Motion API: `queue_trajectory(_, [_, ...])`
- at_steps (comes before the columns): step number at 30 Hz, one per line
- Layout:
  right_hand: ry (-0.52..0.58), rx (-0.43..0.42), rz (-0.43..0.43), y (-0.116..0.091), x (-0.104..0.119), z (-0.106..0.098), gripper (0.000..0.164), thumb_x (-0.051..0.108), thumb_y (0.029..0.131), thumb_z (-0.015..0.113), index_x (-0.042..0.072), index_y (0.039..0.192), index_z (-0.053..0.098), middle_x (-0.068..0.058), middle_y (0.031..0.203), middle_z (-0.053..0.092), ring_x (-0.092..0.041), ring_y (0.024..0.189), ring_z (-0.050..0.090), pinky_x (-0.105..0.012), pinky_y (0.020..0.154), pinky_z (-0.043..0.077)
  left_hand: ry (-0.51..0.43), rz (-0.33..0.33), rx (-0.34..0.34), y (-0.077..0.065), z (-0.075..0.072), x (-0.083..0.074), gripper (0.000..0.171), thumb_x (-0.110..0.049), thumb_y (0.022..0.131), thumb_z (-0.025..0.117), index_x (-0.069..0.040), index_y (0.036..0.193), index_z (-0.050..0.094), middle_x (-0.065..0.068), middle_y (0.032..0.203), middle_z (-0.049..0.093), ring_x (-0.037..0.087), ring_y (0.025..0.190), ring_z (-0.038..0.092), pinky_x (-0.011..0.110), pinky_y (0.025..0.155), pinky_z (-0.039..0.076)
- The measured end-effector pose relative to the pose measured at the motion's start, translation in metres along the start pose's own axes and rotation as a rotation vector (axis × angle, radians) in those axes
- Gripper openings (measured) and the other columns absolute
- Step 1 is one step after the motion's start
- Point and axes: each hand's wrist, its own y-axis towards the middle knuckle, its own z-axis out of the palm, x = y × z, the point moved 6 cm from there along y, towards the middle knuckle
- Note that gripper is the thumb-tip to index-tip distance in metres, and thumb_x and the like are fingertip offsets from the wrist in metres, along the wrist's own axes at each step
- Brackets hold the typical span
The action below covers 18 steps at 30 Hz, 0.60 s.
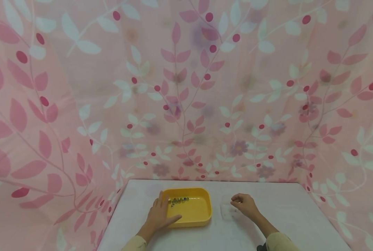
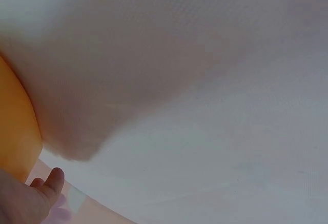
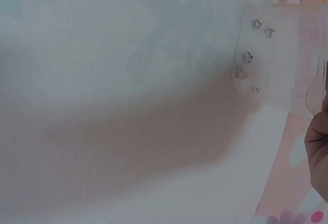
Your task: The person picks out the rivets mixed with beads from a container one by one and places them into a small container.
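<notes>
A yellow tray (image 1: 195, 223) stands on the white table, with several small glass marbles (image 1: 178, 200) gathered toward its far left. My left hand (image 1: 157, 213) rests over the tray's left side, thumb spread along the near rim and fingers along the left wall. To the tray's right is a clear plastic box (image 1: 226, 217); several small shiny pieces (image 3: 248, 57) lie inside it. Above the far right part of this box is my right hand (image 1: 244, 205), fingers bent and thumb close to the fingertips. I cannot tell whether something small is between them.
The white table (image 1: 286, 209) ends at a pink leaf-patterned cloth (image 1: 186, 104) hanging behind and at both sides. A dark object (image 1: 261, 247) shows by the right sleeve at the bottom edge.
</notes>
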Motion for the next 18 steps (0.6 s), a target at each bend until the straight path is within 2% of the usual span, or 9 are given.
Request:
queue_trajectory(7, [-0.003, 0.003, -0.002, -0.0004, -0.0012, 0.0006, 0.008, 0.01, 0.084, 0.077, 0.005, 0.089, 0.073, -0.001, 0.079, 0.072, -0.011, 0.074, 0.064, -0.022, 0.062, 0.049, 0.009, -0.02, 0.017, -0.0001, 0.0014, 0.0005, 0.117, -0.089, 0.072, 0.051, -0.006, 0.153, 0.035, 0.023, 0.164, 0.014, 0.046, 0.136, 0.038, 0.06, 0.096, 0.047])
queue_trajectory(11, [-0.006, 0.004, -0.005, 0.0, -0.002, 0.0014, 0.006, 0.01, 0.083, 0.077, 0.008, 0.087, 0.073, -0.001, 0.078, 0.072, -0.011, 0.073, 0.062, -0.022, 0.061, 0.048, 0.016, -0.011, 0.018, -0.0001, 0.001, -0.0007, 0.115, -0.086, 0.073, 0.054, -0.004, 0.152, 0.036, 0.024, 0.163, 0.015, 0.046, 0.135, 0.039, 0.06, 0.095, 0.048])
queue_trajectory(18, [-0.004, 0.009, -0.011, -0.0001, -0.0011, 0.0023, 0.005, 0.009, 0.084, 0.077, 0.008, 0.087, 0.073, -0.001, 0.079, 0.072, -0.01, 0.072, 0.062, -0.023, 0.059, 0.048, 0.04, -0.004, 0.021, -0.0003, -0.0027, -0.003, 0.113, -0.086, 0.075, 0.051, -0.004, 0.151, 0.037, 0.025, 0.163, 0.016, 0.045, 0.135, 0.039, 0.057, 0.092, 0.05])
